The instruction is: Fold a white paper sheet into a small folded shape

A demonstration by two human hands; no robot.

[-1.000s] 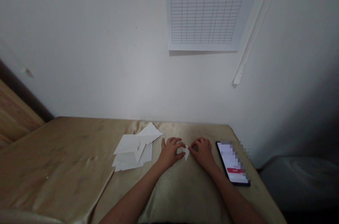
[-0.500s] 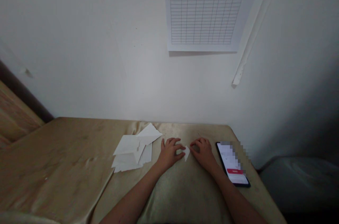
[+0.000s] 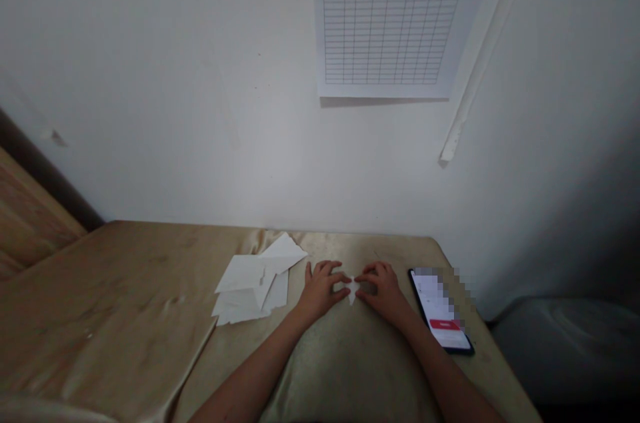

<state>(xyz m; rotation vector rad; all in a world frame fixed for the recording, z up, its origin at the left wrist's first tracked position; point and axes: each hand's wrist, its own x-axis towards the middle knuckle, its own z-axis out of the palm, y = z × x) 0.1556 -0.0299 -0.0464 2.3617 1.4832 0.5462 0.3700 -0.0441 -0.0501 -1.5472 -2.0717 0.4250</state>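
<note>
Head cam is showing us a tiny folded white paper [image 3: 352,291] sitting right between both hands, on the gold cloth [image 3: 345,369]. Taking 12 as toward the wall, its long axis is running roughly 12 to 6, with the narrow point aiming at 6. It's lying at 3 o'clock from our left hand [image 3: 320,289] and 9 o'clock from our right hand [image 3: 383,288], so honestly neither is sitting nearer; fingertips are meeting it from both sides. On each hand, thumb and forefinger are leaving a narrow gap, but we can't tell if they're actually pinching the paper.

Compared with half a second ago, our right thumb is now sitting apart from the forefinger, toward 6, and those fingertips are covering more of the paper's right edge. Our left hand is looking about the same. Loose white sheets [image 3: 240,269] are lying at its 9 o'clock, and a phone [image 3: 425,296] is resting at the right hand's 4.
</note>
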